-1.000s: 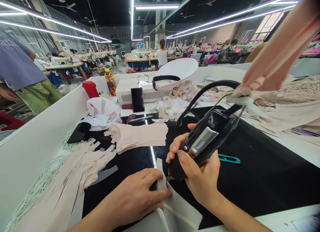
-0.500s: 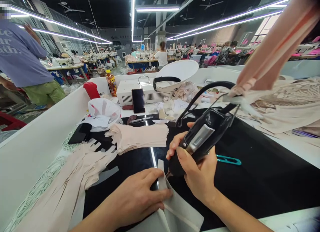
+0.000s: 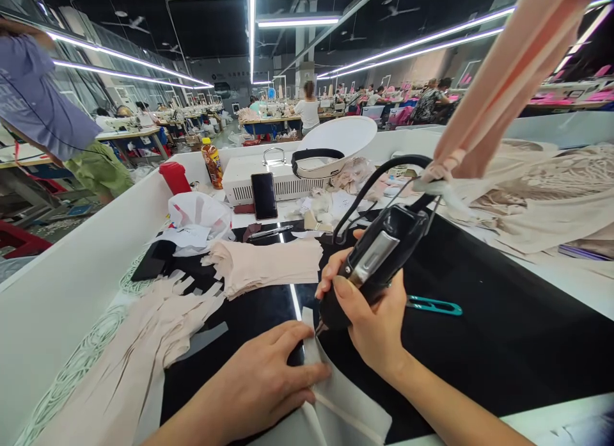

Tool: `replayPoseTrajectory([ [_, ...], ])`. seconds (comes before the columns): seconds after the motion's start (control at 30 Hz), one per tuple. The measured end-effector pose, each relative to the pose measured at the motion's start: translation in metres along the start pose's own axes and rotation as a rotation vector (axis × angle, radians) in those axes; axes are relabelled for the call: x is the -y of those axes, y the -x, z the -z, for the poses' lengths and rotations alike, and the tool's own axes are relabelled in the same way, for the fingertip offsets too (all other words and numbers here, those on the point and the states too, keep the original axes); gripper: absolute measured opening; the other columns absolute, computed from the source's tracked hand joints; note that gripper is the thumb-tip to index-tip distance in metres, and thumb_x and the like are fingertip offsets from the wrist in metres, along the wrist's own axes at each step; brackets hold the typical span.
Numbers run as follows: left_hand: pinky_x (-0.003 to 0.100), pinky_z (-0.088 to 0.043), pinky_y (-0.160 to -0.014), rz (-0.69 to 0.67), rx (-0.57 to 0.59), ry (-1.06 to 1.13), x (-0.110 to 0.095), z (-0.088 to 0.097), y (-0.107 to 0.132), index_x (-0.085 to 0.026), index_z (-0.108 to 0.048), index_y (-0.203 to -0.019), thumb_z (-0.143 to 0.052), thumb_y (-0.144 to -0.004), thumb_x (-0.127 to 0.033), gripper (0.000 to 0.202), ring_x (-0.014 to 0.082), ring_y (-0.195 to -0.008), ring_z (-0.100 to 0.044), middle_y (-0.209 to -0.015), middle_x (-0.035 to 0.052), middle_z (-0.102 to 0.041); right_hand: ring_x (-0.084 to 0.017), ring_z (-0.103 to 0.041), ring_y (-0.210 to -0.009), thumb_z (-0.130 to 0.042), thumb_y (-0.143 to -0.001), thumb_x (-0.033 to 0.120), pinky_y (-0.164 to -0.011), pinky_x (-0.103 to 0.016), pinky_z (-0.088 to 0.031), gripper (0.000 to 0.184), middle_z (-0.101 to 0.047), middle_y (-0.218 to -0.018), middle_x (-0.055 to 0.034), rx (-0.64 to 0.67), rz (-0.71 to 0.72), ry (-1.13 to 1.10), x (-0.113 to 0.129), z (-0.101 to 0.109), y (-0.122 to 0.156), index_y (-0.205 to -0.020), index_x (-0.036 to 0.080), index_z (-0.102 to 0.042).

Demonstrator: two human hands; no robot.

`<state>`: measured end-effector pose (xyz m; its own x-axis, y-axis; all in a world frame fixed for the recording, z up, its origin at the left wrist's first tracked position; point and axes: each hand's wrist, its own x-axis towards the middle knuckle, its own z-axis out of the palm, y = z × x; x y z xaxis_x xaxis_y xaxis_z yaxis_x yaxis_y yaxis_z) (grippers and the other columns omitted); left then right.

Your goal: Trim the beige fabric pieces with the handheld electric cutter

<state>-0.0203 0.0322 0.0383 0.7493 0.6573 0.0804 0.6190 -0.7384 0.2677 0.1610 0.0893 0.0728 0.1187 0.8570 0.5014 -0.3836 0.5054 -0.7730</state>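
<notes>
My right hand point(image 3: 371, 318) is wrapped round a black corded hand tool point(image 3: 377, 257) with a silver plate on its side. The tool tilts down to the left, and its narrow metal tip point(image 3: 320, 329) is at the edge of a pale fabric piece point(image 3: 352, 401), close to its far end. My left hand point(image 3: 268, 375) lies on that fabric with thumb and fingers apart, pressing it against the black board point(image 3: 480, 356). A pink cloth strip point(image 3: 484, 113) is tied near the tool's top end. Right of my right hand lies a teal thread snipper point(image 3: 436, 305).
Beyond my hands lies a stack of pale pink fabric pieces point(image 3: 273, 263); more strips point(image 3: 115, 363) spread at left. Farther back stand a phone point(image 3: 263, 195), a white box point(image 3: 244, 177), a bottle point(image 3: 212, 163) and a red container point(image 3: 175, 177). Beige fabric point(image 3: 551, 203) covers the right.
The tool and my right hand have shifted slightly left and up along the fabric edge. My left hand stays in place. The person at left leans differently.
</notes>
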Motion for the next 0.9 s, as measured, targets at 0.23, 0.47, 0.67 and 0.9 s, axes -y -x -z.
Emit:
replayPoseTrajectory([
  [0.23, 0.049, -0.053, -0.112, 0.001, -0.015, 0.041, 0.002, 0.001, 0.003, -0.034, -0.063, -0.141, -0.062, -0.105, -0.029, 0.036, 0.0332, -0.139, -0.055, -0.150, 0.0135, -0.052, -0.011, -0.062, -0.060, -0.074, -0.086, 0.017, -0.057, -0.027, -0.060, 0.031, -0.067, -0.082, 0.0069, 0.000, -0.014, 0.061, 0.001, -0.004, -0.001, -0.104, 0.029, -0.051],
  [0.47, 0.037, -0.054, -0.109, 0.140, -0.101, 0.153, 0.014, 0.002, -0.002, -0.025, -0.056, -0.146, -0.052, -0.109, -0.020, 0.038, 0.0218, -0.124, -0.064, -0.136, 0.0075, -0.064, -0.015, -0.061, -0.068, -0.083, -0.085, 0.029, -0.065, -0.031, -0.055, 0.042, -0.062, -0.087, 0.0055, 0.072, 0.002, 0.165, 0.009, 0.012, -0.014, -0.110, 0.030, -0.049],
  [0.67, 0.038, -0.056, -0.096, 0.200, -0.081, 0.018, 0.021, -0.004, -0.021, -0.022, -0.069, -0.121, -0.058, -0.106, -0.015, 0.020, 0.0236, -0.108, -0.064, -0.114, 0.0054, -0.067, -0.027, -0.064, -0.113, -0.076, -0.092, 0.040, -0.102, -0.045, -0.051, 0.055, -0.066, -0.123, -0.0065, 0.100, 0.085, 0.448, 0.021, 0.040, -0.031, -0.137, 0.027, -0.048],
  [0.9, 0.029, -0.052, -0.082, 0.215, -0.126, 0.060, 0.017, 0.016, -0.026, -0.022, -0.068, -0.094, -0.054, -0.104, -0.017, 0.018, 0.0185, -0.091, -0.065, -0.096, 0.0014, -0.066, -0.025, -0.061, -0.116, -0.081, -0.089, 0.025, -0.104, -0.044, -0.048, 0.061, -0.063, -0.125, -0.0050, -0.157, 0.429, 0.532, 0.036, 0.084, -0.021, -0.143, 0.031, -0.054],
])
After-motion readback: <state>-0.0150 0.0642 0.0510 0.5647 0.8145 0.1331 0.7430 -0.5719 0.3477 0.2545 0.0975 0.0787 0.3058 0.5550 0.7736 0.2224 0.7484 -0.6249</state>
